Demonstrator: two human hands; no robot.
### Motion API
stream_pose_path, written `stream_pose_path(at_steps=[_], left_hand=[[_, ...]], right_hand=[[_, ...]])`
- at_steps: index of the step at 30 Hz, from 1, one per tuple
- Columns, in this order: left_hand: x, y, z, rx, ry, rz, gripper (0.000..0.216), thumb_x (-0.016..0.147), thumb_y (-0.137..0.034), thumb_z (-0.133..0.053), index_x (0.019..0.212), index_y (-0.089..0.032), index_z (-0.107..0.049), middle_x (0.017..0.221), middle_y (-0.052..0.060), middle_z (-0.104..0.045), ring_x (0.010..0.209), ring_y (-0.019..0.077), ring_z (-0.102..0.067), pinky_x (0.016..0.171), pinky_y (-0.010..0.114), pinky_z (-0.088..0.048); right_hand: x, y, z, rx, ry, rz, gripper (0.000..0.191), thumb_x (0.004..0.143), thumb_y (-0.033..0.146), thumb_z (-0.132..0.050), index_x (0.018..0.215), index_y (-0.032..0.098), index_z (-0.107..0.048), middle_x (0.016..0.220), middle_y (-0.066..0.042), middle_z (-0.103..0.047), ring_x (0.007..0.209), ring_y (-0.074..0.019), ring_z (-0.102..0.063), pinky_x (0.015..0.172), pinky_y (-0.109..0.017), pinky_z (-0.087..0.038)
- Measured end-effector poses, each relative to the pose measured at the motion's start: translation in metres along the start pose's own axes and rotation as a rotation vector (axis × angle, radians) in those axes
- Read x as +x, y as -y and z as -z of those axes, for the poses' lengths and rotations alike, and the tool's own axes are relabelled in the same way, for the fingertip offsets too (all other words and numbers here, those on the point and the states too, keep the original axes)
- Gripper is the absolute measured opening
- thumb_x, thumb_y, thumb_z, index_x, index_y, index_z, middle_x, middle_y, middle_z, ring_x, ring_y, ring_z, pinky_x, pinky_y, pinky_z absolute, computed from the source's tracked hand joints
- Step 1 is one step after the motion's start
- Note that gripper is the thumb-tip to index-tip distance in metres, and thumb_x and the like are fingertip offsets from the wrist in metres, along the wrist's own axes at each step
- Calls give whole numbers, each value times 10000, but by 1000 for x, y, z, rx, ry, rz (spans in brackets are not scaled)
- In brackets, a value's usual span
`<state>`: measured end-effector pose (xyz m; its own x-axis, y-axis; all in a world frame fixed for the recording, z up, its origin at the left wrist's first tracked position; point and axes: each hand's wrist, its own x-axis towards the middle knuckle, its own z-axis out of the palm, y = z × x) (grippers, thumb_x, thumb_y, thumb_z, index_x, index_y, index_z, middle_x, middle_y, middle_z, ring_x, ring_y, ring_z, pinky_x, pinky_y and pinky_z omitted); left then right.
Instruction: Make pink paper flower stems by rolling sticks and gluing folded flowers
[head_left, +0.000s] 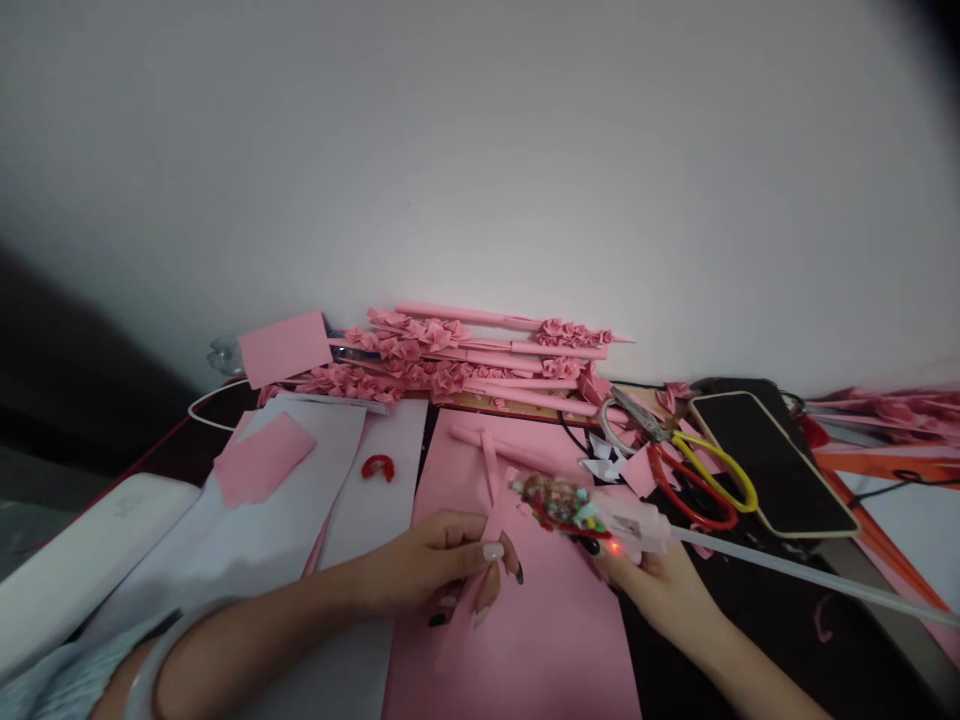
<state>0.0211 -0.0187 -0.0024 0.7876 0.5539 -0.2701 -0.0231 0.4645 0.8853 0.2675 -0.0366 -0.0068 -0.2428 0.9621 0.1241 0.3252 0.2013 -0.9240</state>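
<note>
My left hand point(469, 565) pinches a narrow pink paper strip point(466, 608) between thumb and fingers, and the strip slants over the pink sheets. My right hand point(656, 580) is closed around a hot glue gun point(634, 518), whose small red light is lit. Colourful bits cover the gun's front end, which points left toward the strip; I cannot tell whether it touches. A long translucent glue stick point(802, 572) runs out of its back to the right. Behind the strip, a rolled pink paper tube point(517, 452) lies on the pink paper point(555, 640).
Pink paper flower stems point(450, 350) are piled along the wall. Scissors point(694, 475) with red and yellow handles lie beside a phone point(772, 465) at right. White sheets point(300, 470), a red curved piece point(378, 467) and a white box-like object point(97, 570) are at left.
</note>
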Motion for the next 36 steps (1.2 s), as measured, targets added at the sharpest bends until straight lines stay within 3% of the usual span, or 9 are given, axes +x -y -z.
stream_pose_path(at_steps=[4,9,14,19,25,30,34,36], left_hand=[[0,1,1,3,-21,10,280,882,-379,-487,894,-121,-594,585,-15,-558,397,37,-311,399,175,-217],[1,0,0,-18,-7,-4,289,875,-388,-495,879,-114,-586,575,-17,-545,385,33,-301,389,174,-213],[1,1,0,5,-22,4,293,874,-392,-496,860,-111,-580,578,-12,-548,390,34,-308,390,177,-208],[1,2,0,31,-20,7,307,867,-412,-499,878,-118,-583,571,-19,-542,384,37,-297,385,179,-209],[0,4,1,54,-29,10,318,874,-417,-486,894,-115,-583,580,-24,-537,386,31,-299,381,167,-212],[0,2,-1,78,-16,9,304,885,-398,-475,890,-117,-590,578,-25,-530,378,28,-294,372,160,-218],[0,3,-1,74,-32,-2,304,889,-392,-471,905,-111,-585,575,-23,-527,378,25,-284,369,155,-206],[0,3,-1,66,-32,-5,306,887,-396,-473,904,-111,-582,573,-24,-527,376,24,-281,367,154,-207]], right_hand=[[0,-1,1,10,-127,-45,206,821,287,-513,648,178,-492,500,37,-407,431,-92,-326,381,-206,-288],[-1,3,1,-6,62,5,169,788,296,-556,681,166,-538,555,15,-445,470,-105,-375,413,-213,-338],[0,-1,1,16,-114,-28,239,834,318,-501,638,185,-465,491,49,-359,417,-88,-300,372,-205,-270],[-1,3,0,-9,96,19,186,794,265,-544,637,173,-507,539,24,-426,468,-101,-360,415,-213,-310],[0,-1,1,-38,-106,-22,220,843,256,-468,635,189,-449,496,41,-392,435,-93,-326,393,-206,-276],[2,4,1,-36,87,26,157,783,232,-540,641,172,-508,553,18,-448,481,-107,-381,434,-217,-331],[2,3,1,-103,-114,-13,200,797,244,-521,610,180,-487,477,40,-389,419,-95,-329,383,-208,-291],[2,3,2,-116,-111,1,192,802,246,-512,623,176,-510,480,36,-410,417,-97,-344,386,-209,-309]])
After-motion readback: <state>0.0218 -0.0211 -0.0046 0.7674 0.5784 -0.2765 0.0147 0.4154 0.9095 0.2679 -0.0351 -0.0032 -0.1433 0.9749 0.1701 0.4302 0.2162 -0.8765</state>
